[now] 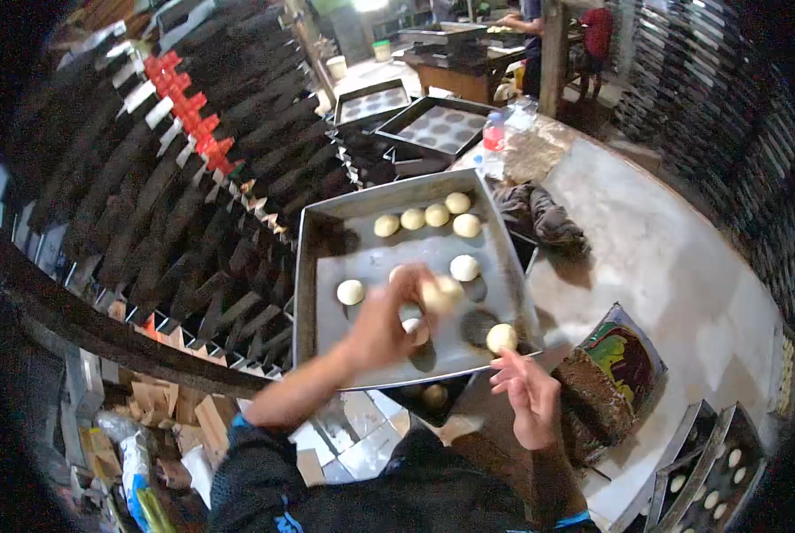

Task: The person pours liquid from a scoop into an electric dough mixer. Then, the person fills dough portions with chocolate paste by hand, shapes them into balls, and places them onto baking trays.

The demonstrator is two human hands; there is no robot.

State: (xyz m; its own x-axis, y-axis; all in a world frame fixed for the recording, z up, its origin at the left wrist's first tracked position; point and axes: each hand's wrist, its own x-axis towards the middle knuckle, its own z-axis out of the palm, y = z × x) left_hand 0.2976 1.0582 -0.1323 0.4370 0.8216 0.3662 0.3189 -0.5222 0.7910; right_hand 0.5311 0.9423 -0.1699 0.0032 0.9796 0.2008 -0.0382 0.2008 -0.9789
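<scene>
A metal baking tray is in front of me, with several pale, round dough balls on it. Some of them form a row near the far side, among them one dough ball. My left hand, smeared by motion, is over the middle of the tray. Its fingers are closed around a blurred dough ball. Part of another dough ball shows just below that hand. At the tray's near right corner my right hand has loosely bent, parted fingers. Its fingertips are right beside a dough ball.
Dark stacked trays line the left. Beyond my tray are two more trays and a bottle. To the right, a pale worktop carries a dark cloth and a printed sack. Other people stand in the background.
</scene>
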